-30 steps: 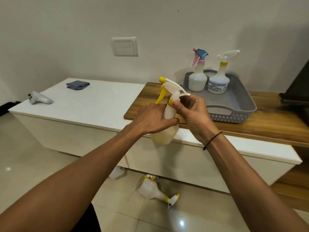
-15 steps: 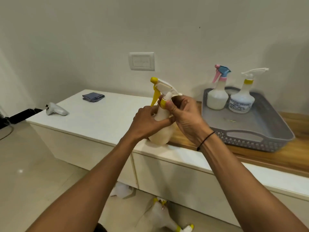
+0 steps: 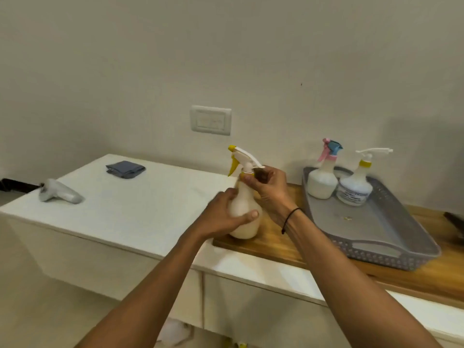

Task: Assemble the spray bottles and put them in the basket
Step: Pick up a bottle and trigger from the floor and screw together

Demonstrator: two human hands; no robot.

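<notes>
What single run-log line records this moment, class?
step: fitting sprayer | left hand: holds bottle | right hand: pinches yellow collar | basket: two assembled bottles

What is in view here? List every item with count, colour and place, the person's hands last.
spray bottle: 1, cream with yellow-and-white trigger head, upright at wooden board's left end
bottles in basket: 2, white, far end of basket
basket: 1, grey, on wooden board
wooden board: 1, brown, on cabinet's right part
cabinet: 1, white
cloth: 1, grey-blue, folded, cabinet rear
controller: 1, light grey, cabinet left
wall switch: 1, white
left hand: grips bottle body
right hand: pinches bottle collar
</notes>
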